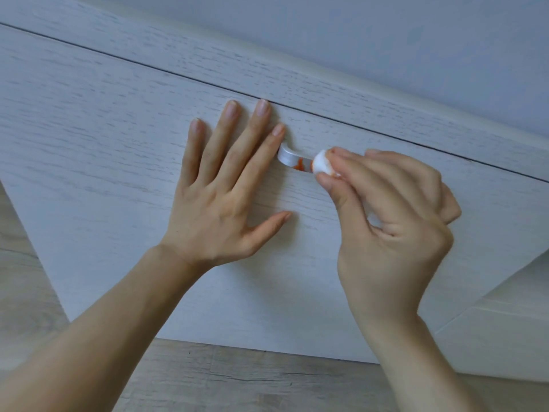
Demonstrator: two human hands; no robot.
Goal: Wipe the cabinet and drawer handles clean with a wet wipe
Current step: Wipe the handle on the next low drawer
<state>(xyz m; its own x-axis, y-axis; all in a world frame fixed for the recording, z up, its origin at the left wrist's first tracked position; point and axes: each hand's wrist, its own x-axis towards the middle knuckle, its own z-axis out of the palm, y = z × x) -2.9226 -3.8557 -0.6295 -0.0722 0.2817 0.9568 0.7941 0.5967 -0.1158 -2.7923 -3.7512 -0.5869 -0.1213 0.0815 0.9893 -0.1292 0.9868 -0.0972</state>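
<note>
A silver curved handle (289, 157) sits on a pale wood-grain drawer front (118, 144), with an orange smear on its middle. My right hand (392, 221) pinches a bunched white wet wipe (322, 165) between thumb and fingertips and holds it against the handle's right part; the wipe's edge is stained orange. My left hand (225, 188) lies flat on the drawer front with fingers spread, its index fingertip at the handle's left end. The handle's right end is hidden behind the wipe and my fingers.
A thin dark gap (148, 66) separates this drawer front from the cabinet top panel above it. A grey wall (416, 40) rises behind. Wood-look flooring (237, 379) runs below, and a white cabinet side (505, 337) stands at the lower right.
</note>
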